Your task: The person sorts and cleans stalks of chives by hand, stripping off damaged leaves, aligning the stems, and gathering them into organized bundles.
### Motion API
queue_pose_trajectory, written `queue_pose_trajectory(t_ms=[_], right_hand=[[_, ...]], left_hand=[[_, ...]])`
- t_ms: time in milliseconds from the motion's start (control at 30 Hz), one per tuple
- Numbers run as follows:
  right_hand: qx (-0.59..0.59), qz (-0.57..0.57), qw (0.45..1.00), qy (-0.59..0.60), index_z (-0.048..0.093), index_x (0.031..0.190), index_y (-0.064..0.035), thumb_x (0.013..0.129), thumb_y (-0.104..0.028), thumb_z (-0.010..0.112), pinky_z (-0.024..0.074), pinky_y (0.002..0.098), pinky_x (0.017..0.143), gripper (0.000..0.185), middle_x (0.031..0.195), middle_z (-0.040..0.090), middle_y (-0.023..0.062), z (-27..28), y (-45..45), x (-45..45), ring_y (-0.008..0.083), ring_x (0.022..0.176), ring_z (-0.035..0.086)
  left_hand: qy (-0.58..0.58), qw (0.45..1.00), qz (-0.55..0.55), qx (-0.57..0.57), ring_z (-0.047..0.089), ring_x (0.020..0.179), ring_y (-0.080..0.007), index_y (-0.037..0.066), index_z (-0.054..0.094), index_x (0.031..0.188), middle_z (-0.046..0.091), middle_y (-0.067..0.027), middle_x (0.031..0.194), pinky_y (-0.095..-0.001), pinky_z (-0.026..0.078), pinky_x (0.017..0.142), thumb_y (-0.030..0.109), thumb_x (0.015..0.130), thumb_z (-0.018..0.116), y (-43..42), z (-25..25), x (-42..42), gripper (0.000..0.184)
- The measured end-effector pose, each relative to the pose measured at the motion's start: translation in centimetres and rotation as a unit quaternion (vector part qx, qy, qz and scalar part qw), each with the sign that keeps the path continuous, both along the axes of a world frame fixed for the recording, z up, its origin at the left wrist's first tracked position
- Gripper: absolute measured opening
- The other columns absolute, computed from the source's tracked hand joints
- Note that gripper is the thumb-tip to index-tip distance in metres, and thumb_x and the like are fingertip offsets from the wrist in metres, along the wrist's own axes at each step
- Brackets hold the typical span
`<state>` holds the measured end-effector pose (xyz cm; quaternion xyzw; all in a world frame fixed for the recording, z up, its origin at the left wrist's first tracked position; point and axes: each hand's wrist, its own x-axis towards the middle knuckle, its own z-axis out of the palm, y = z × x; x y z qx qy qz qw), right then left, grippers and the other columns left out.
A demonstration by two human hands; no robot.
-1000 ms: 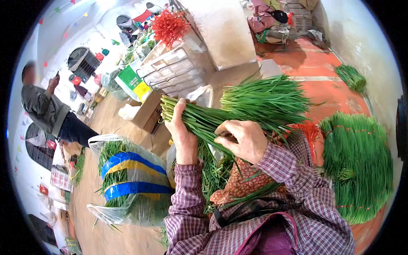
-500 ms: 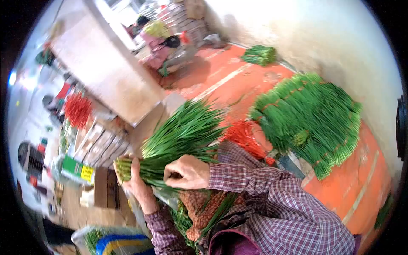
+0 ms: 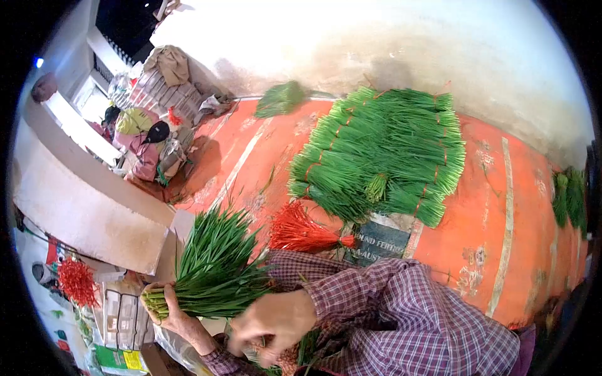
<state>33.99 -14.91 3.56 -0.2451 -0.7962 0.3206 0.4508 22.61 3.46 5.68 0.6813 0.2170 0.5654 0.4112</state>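
My left hand (image 3: 174,314) is closed around the pale stem ends of a bunch of garlic chives (image 3: 216,297), whose green leaves point right. Loose chives (image 3: 213,247) fan out just behind, overlapping the held bunch in view. Close to the leaves on the right, my right hand (image 3: 276,323) is smeared by motion, so its fingers and anything in them cannot be made out. More green leaves show below it, in the lap. A bundle of red ties (image 3: 304,229) lies on the orange sheet beyond my right sleeve.
Rows of tied chive bunches (image 3: 401,144) cover part of the orange sheet (image 3: 483,244), with another bunch (image 3: 280,98) near the wall. Another person (image 3: 141,141) sits at the far left. A pale slanting panel (image 3: 94,200), red strands (image 3: 77,281) and a crate (image 3: 122,319) stand left.
The view has swung right, showing more of the sheet and wall. My right hand has dropped from the held bunch's leaves to lower, nearer the lap. My left hand keeps its grip.
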Motion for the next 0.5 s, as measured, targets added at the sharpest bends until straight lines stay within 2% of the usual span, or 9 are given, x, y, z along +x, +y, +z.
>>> queue_pose_trajectory(t_ms=[33, 67, 133, 167, 200, 300, 400, 433, 500], right_hand=[[0.048, -0.143, 0.988, 0.028, 0.051, 0.119, -0.0012, 0.078, -0.033, 0.071, 0.0473, 0.0388, 0.08, 0.055, 0.102, 0.058, 0.0143, 0.4, 0.1, 0.4, 0.0278, 0.094, 0.057], [0.096, -0.282, 0.953, 0.055, 0.044, 0.128, -0.002, 0.075, -0.034, 0.073, 0.0465, 0.04, 0.085, 0.069, 0.112, 0.054, 0.0156, 0.8, 0.4, 0.8, 0.0294, 0.102, 0.054], [0.122, -0.405, 0.906, 0.001, 0.029, 0.138, -0.0027, 0.067, -0.037, 0.078, 0.0441, 0.0429, 0.092, 0.092, 0.123, 0.046, 0.0172, 2.3, 1.4, 1.5, 0.0322, 0.112, 0.048], [0.12, -0.42, 0.9, 0.019, 0.026, 0.14, -0.0019, 0.059, -0.038, 0.082, 0.0395, 0.0448, 0.098, 0.105, 0.128, 0.042, 0.018, 1.7, 3.0, 1.1, 0.0338, 0.118, 0.043], [0.12, -0.42, 0.899, 0.019, 0.026, 0.14, -0.0019, 0.059, -0.038, 0.082, 0.0395, 0.0448, 0.098, 0.105, 0.128, 0.042, 0.018, 1.1, 4.2, 0.5, 0.0338, 0.118, 0.043], [0.075, -0.394, 0.916, 0.027, 0.02, 0.143, -0.0005, 0.05, -0.039, 0.086, 0.0253, 0.0468, 0.109, 0.12, 0.142, 0.03, 0.0205, -1.1, 7.9, -1.8, 0.0357, 0.129, 0.032], [0.078, -0.387, 0.916, 0.072, 0.021, 0.142, 0.0016, 0.046, -0.04, 0.087, 0.0255, 0.0464, 0.109, 0.124, 0.141, 0.032, 0.0212, -0.7, 8.4, -2.4, 0.0356, 0.129, 0.033], [0.078, -0.401, 0.912, 0.044, 0.022, 0.142, 0.0026, 0.043, -0.041, 0.088, 0.0259, 0.0461, 0.108, 0.126, 0.14, 0.034, 0.0215, -0.6, 8.9, -2.7, 0.036, 0.129, 0.033], [0.051, -0.372, 0.923, 0.085, 0.031, 0.137, 0.0014, 0.044, -0.041, 0.088, 0.028, 0.046, 0.106, 0.117, 0.133, 0.041, 0.0212, -0.1, 8.3, -2.2, 0.0364, 0.125, 0.039]], left_hand=[[0.0, 1.0, -0.006, 0.0, 0.051, 0.082, -0.013, 0.004, 0.054, 0.101, 0.055, -0.0037, 0.094, -0.0278, 0.046, 0.075, 0.006, 0.083, 0.062, -0.3, 0.0, 0.0, 0.02], [0.001, 1.0, -0.015, -0.015, 0.051, 0.084, -0.0133, 0.003, 0.053, 0.102, 0.054, -0.0039, 0.095, -0.0281, 0.046, 0.076, 0.006, 0.083, 0.061, -0.7, -0.1, 0.1, 0.02], [-0.03, 0.997, -0.028, -0.061, 0.051, 0.087, -0.0137, 0.003, 0.053, 0.101, 0.053, -0.0036, 0.095, -0.0282, 0.046, 0.078, 0.004, 0.082, 0.062, -2.7, 0.4, 0.8, 0.022], [-0.034, 0.996, -0.036, -0.069, 0.051, 0.087, -0.0137, 0.003, 0.052, 0.1, 0.053, -0.0035, 0.095, -0.0281, 0.045, 0.078, 0.003, 0.081, 0.063, -2.2, 0.0, 0.5, 0.022], [-0.038, 0.995, -0.043, -0.075, 0.051, 0.086, -0.0137, 0.003, 0.052, 0.099, 0.053, -0.0035, 0.094, -0.0281, 0.045, 0.078, 0.002, 0.08, 0.064, -1.8, -0.5, 0.2, 0.022], [-0.018, 0.998, -0.045, -0.041, 0.051, 0.084, -0.0139, 0.004, 0.052, 0.098, 0.055, -0.0035, 0.093, -0.028, 0.045, 0.078, -0.001, 0.079, 0.063, -3.6, 1.6, -0.1, 0.023], [-0.013, 0.998, -0.037, -0.038, 0.053, 0.082, -0.0143, 0.004, 0.052, 0.099, 0.056, -0.0042, 0.091, -0.0292, 0.045, 0.078, 0.002, 0.077, 0.065, -4.7, 3.2, -1.2, 0.025], [-0.023, 0.999, -0.039, -0.023, 0.053, 0.082, -0.0145, 0.004, 0.052, 0.099, 0.057, -0.0048, 0.09, -0.0298, 0.045, 0.078, 0.005, 0.076, 0.066, -6.0, 4.0, -1.1, 0.027], [-0.034, 0.998, -0.045, 0.01, 0.055, 0.083, -0.0149, 0.004, 0.052, 0.1, 0.059, -0.0072, 0.088, -0.0316, 0.045, 0.08, 0.01, 0.072, 0.069, -6.3, 4.6, -1.5, 0.034]])
